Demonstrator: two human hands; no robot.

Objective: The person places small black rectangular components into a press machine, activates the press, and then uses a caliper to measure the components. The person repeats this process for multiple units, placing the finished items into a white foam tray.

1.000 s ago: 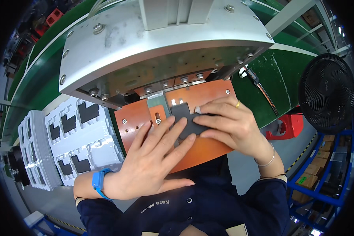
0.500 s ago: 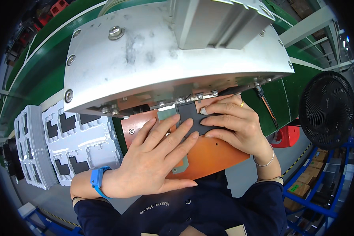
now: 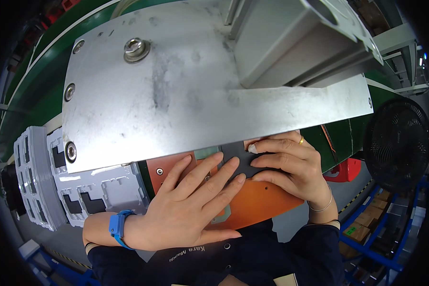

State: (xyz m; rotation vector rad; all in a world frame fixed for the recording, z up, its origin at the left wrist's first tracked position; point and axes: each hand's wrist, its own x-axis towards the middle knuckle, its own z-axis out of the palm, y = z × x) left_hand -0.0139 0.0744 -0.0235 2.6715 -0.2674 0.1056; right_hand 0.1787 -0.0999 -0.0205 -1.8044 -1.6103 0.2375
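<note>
A dark grey flat plate (image 3: 238,157) lies on an orange-brown board (image 3: 248,195), its far end hidden beneath a metal block. My left hand (image 3: 190,200) rests palm down with fingers spread, the fingertips at the plate's left side and over a pale green strip (image 3: 207,152). On the plate's right side, my right hand (image 3: 291,164) has its fingers bent and pressed along the edge, thumb nearest me. A small white bit (image 3: 252,148) shows at one right fingertip; whether it is worn or held I cannot tell. A copper-coloured plate (image 3: 158,164) with a screw sits left of my left fingers.
The large silver metal block (image 3: 186,86) overhangs the far side of the work, with an upright profile (image 3: 291,47) on top. At left stand pale plastic trays (image 3: 105,186) with dark parts and a tray stack (image 3: 35,190). At right are a black fan (image 3: 396,145) and a red container (image 3: 345,170).
The view has shifted, so the metal block looks larger and covers more of the dark plate's far end. Both hands keep nearly the same place on the work.
</note>
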